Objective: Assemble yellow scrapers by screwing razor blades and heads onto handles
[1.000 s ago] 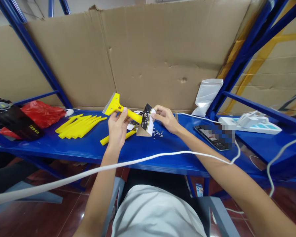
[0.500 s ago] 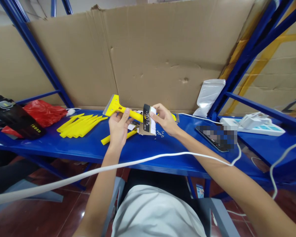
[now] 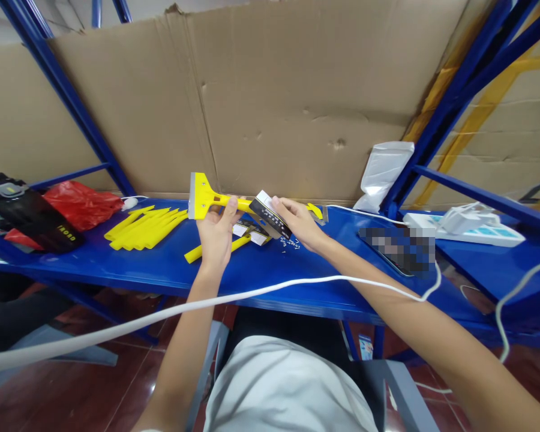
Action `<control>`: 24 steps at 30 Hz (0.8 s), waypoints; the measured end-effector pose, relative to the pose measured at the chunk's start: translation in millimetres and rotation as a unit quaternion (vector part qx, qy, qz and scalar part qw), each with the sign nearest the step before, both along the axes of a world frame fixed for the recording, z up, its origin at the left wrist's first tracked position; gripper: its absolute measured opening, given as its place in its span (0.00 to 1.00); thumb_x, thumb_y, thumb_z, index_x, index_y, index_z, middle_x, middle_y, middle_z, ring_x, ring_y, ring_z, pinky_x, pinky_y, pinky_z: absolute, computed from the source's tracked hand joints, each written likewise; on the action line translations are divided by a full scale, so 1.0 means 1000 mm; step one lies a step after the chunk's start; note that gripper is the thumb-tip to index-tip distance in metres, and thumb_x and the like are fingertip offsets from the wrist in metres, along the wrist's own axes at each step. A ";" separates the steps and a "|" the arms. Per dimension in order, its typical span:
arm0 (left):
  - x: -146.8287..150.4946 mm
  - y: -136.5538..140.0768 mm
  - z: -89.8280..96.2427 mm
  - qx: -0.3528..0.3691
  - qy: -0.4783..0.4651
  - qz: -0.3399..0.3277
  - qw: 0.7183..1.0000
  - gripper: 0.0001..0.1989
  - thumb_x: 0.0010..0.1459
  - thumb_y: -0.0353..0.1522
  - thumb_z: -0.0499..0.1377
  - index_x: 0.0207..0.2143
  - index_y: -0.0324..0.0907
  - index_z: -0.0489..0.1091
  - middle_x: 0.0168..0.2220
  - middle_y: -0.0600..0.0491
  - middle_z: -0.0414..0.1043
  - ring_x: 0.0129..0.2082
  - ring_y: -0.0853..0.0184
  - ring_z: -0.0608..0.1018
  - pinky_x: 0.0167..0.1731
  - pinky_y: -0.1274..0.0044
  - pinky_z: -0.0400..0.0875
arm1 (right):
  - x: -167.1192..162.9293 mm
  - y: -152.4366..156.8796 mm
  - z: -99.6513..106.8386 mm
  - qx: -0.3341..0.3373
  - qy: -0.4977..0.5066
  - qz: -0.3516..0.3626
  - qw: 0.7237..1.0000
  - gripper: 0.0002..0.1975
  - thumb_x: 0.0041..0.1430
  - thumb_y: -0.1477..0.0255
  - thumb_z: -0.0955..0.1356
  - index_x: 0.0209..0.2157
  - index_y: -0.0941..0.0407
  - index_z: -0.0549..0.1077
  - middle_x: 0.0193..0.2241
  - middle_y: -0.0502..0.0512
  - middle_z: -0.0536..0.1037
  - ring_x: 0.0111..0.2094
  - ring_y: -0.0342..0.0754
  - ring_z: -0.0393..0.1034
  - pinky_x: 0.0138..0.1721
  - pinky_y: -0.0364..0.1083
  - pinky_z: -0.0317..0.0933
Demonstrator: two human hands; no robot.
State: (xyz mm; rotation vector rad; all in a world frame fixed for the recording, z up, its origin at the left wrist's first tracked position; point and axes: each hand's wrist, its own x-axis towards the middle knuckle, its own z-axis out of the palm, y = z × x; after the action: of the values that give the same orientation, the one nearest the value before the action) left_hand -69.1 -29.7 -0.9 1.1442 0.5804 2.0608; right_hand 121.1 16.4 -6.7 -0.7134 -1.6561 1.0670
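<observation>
My left hand [image 3: 218, 231] is closed on the yellow handle of a scraper [image 3: 201, 196], whose wide metal-edged head points left above the table. A black and white printed cardboard sleeve [image 3: 270, 214] is pinched in my right hand [image 3: 299, 223]; it sits at the handle's right end, and I cannot tell how far the handle reaches into it. Under my hands lie a yellow handle [image 3: 193, 254] and more printed card [image 3: 257, 234]. Another yellow scraper [image 3: 315, 210] shows partly behind my right hand. Several yellow handles [image 3: 146, 229] lie in a row to the left.
A black bottle [image 3: 29, 213] and a red plastic bag [image 3: 81, 204] are at the left of the blue table [image 3: 162, 273]. On the right are a phone [image 3: 387, 252], a white power strip [image 3: 499, 234] and a clear plastic bag [image 3: 384, 174]. A white cable [image 3: 261, 292] crosses in front.
The cardboard sleeve has turned in my right hand and now slants down to the right. The scraper has rotated slightly, its head now facing more squarely left.
</observation>
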 end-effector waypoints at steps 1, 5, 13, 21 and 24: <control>0.000 0.000 -0.001 -0.001 0.005 0.003 1.000 0.27 0.55 0.41 0.80 0.52 0.44 0.78 0.50 0.47 0.84 0.55 0.55 0.87 0.58 0.62 0.83 | 0.000 0.000 0.000 0.012 -0.009 -0.010 1.000 0.34 0.65 0.34 0.68 0.32 0.53 0.75 0.31 0.51 0.77 0.34 0.47 0.67 0.37 0.47 0.62; 0.000 0.000 -0.002 0.002 0.007 0.009 1.000 0.28 0.54 0.41 0.81 0.53 0.46 0.77 0.53 0.46 0.83 0.57 0.54 0.86 0.58 0.63 0.83 | 0.002 0.005 -0.003 0.023 -0.032 -0.044 0.998 0.37 0.66 0.31 0.63 0.32 0.53 0.74 0.32 0.53 0.77 0.38 0.51 0.68 0.41 0.49 0.63; -0.001 -0.001 0.001 0.002 0.009 0.022 1.000 0.25 0.55 0.43 0.80 0.50 0.44 0.77 0.51 0.46 0.83 0.56 0.54 0.86 0.59 0.62 0.83 | 0.004 0.010 -0.006 -0.051 0.049 0.049 0.996 0.26 0.62 0.40 0.72 0.39 0.50 0.74 0.30 0.48 0.70 0.32 0.48 0.64 0.34 0.46 0.60; -0.002 -0.002 0.004 0.013 -0.021 0.030 0.999 0.23 0.54 0.42 0.80 0.45 0.44 0.75 0.48 0.48 0.83 0.53 0.56 0.87 0.57 0.64 0.84 | 0.007 0.005 -0.001 -0.038 0.027 0.091 0.995 0.29 0.60 0.41 0.76 0.34 0.54 0.75 0.30 0.48 0.71 0.30 0.43 0.60 0.32 0.44 0.54; -0.001 -0.004 0.005 0.019 -0.034 0.029 0.999 0.23 0.54 0.41 0.81 0.44 0.44 0.75 0.46 0.50 0.82 0.52 0.57 0.87 0.57 0.64 0.84 | 0.006 0.006 -0.002 -0.023 0.017 0.087 0.996 0.28 0.62 0.41 0.75 0.34 0.54 0.77 0.32 0.49 0.74 0.32 0.44 0.62 0.33 0.44 0.56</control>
State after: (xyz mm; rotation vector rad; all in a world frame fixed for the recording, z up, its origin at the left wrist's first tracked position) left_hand -69.7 -33.3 4.2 1.0848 0.5500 2.1594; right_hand 127.5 21.9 -8.5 -0.5847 -1.6922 1.2384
